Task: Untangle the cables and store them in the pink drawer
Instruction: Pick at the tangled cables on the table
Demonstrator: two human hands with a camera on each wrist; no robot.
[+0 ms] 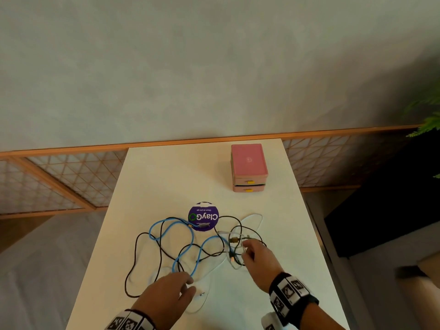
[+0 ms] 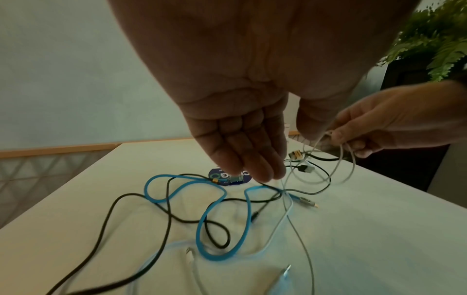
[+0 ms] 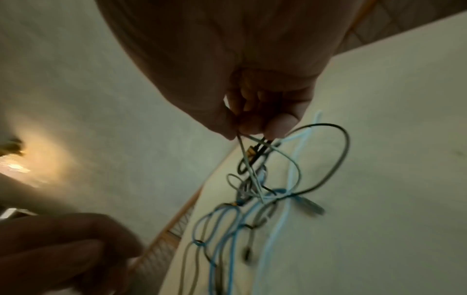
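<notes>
A tangle of cables lies on the white table: a blue cable, a black cable and a thin white cable. My right hand pinches the white cable at the tangle's right side, a little above the table. My left hand hovers over the near loops, fingers straight and holding nothing. The pink drawer unit stands shut at the far right of the table.
A round purple sticker lies behind the cables. A wooden lattice screen runs behind the table, and a green plant stands off the far right. A dark cabinet is beside the right edge.
</notes>
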